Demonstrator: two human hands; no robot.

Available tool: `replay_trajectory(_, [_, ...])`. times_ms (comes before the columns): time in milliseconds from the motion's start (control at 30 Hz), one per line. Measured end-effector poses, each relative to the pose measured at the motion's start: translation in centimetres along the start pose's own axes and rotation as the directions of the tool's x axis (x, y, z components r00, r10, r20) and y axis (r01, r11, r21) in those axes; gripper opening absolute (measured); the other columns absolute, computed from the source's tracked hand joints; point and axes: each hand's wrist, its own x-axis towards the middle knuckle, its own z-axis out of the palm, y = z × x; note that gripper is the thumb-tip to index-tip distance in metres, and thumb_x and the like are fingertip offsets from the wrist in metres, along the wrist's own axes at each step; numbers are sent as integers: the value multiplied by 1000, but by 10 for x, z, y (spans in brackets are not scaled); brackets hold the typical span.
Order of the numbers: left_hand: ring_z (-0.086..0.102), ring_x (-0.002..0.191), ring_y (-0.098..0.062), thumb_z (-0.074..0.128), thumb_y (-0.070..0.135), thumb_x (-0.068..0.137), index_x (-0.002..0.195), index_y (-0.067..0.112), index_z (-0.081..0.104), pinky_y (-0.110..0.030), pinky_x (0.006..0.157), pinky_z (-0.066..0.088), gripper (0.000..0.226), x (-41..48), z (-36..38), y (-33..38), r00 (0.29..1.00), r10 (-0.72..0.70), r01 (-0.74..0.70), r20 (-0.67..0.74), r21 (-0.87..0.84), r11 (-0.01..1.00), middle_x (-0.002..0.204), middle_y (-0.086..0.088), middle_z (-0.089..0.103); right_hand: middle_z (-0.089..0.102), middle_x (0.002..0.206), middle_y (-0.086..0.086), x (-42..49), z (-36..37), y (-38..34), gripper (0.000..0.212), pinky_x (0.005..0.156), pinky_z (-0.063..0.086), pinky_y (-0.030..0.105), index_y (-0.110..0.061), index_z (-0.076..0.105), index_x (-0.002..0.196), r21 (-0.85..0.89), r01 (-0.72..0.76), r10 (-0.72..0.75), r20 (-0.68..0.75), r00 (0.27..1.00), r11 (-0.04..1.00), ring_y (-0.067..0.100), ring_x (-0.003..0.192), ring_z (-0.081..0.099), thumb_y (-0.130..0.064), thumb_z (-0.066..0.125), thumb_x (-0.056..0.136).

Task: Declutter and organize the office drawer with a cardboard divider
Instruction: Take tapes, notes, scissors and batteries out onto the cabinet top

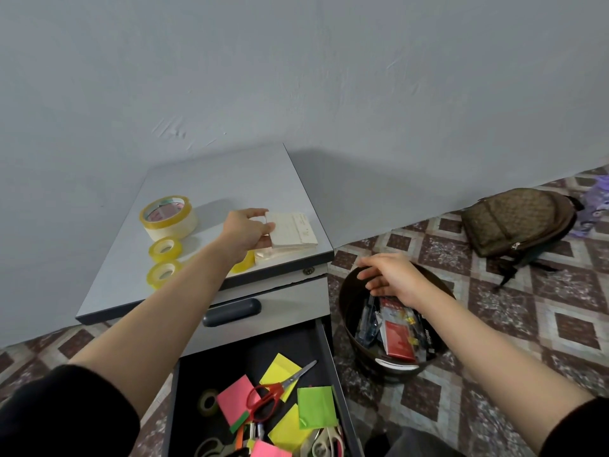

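Drawer stood open; left hand pinched a white pad at the cabinet top's right edge (tape rolls well apart, leftward); right hand hung slack above the bin.

Counted on cabinet top: three small yellow tape rolls, one half hidden; two large tape rolls, stacked; two white card stacks. In open drawer: one dark tape roll; five sticky-note pads (two pink, two yellow, one green); at least two pairs of scissors. On floor: one waste bin, one backpack.
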Motion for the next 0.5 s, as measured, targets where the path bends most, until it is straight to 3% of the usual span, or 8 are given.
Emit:
replay_trajectory(67, [65, 82, -23, 56, 0, 91, 127, 8, 54, -23, 61, 56, 37, 2, 1, -2, 1000, -11, 12, -4, 43, 999, 115, -14, 63, 63, 74, 8, 1, 0, 3, 19, 43, 46, 20, -2, 63, 102, 1, -10, 10, 8, 1000, 1000, 14, 52, 53, -17, 54, 94])
replay_trajectory(233, [64, 68, -19, 59, 0, 89, 126, 7, 55, -19, 49, 55, 37, 7, -3, -5, 1000, -1, 2, -4, 111, 994, 106, -12, 62, 63, 72, 7, 2, -1, 8, 18, 43, 45, 21, -2, 62, 99, 3, -24, 24, 16, 1000, 1000, 14, 49, 53, -17, 55, 94])
replay_trajectory(400, [63, 63, -19, 66, 6, 85, 119, 8, 59, -23, 60, 56, 34, 10, -7, -5, 996, 62, -44, -65, 245, 968, 97, -15, 66, 63, 69, 7, 2, -1, 12, 14, 43, 45, 20, -6, 63, 89, -4, -32, 32, 17, 999, 999, 13, 46, 53, -17, 56, 93])
replay_trajectory(500, [62, 64, -22, 67, 7, 84, 109, 4, 62, -40, 76, 58, 26, 9, -10, -4, 991, 95, -67, -90, 280, 958, 86, -14, 64, 63, 68, 6, -1, -1, 13, 14, 44, 44, 21, -6, 63, 89, -15, -40, 40, 12, 999, 999, 13, 47, 52, -16, 55, 94])
